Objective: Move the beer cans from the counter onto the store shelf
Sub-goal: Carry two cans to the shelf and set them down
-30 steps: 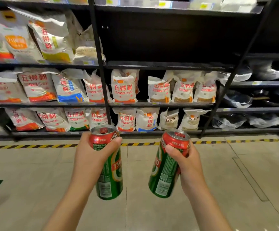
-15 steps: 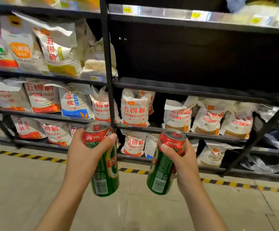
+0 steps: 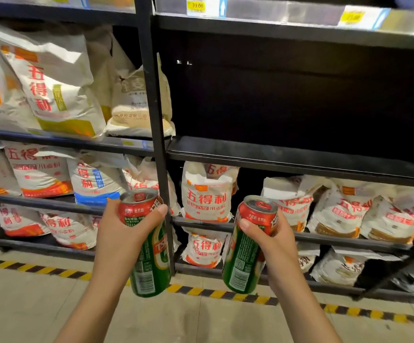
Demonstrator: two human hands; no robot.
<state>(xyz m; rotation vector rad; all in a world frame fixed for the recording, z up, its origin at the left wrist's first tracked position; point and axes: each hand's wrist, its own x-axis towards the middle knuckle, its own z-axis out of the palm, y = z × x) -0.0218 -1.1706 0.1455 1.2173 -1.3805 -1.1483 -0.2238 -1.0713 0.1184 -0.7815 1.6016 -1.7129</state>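
left hand (image 3: 116, 233): grips left beer can (image 3: 149, 246), upright, below bare shelf (image 3: 300, 159) | right hand (image 3: 277, 246): grips right beer can (image 3: 248, 246), tilted, below same shelf | flour bags (image 3: 207, 191): under shelf, behind cans

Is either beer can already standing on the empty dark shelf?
No, the left hand grips one can and the right hand the other can, both below the shelf.
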